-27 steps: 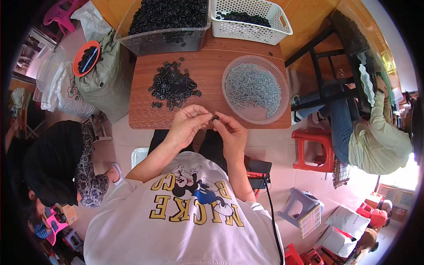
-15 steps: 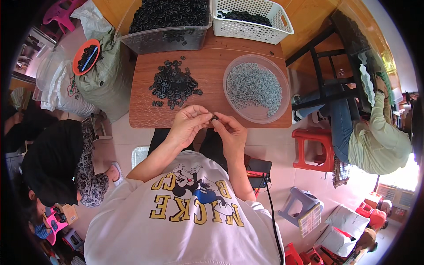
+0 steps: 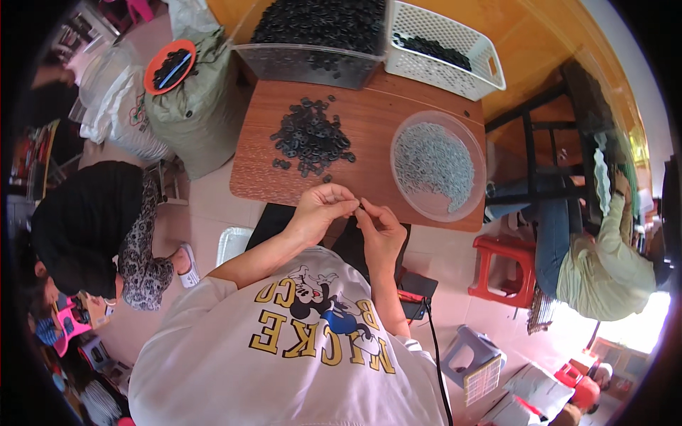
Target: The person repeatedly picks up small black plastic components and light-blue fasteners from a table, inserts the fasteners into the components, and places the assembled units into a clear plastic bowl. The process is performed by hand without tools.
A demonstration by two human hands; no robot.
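In front of the table's near edge, my left hand (image 3: 327, 215) and my right hand (image 3: 382, 233) meet fingertip to fingertip. Both are closed in a pinch on a small black plastic piece (image 3: 361, 206), mostly covered by the fingers. Beyond my left hand lies a heap of flat black plastic pieces with holes (image 3: 310, 135), a few scattered at its edges. To the right of my hands, silvery screws (image 3: 433, 160) fill much of a round clear plastic tray (image 3: 424, 211).
At the table's (image 3: 263, 167) far side stand a clear bin (image 3: 305, 65) of black pieces and a white perforated basket (image 3: 444, 82). Left, an orange dish (image 3: 151, 77) tops a sack (image 3: 195, 131). A red stool (image 3: 501, 270) stands right. People sit on both sides.
The whole view has turned and shifted, so table and containers appear farther right and lower. My hands remain pinched together, with the black piece now less visible between the fingertips.
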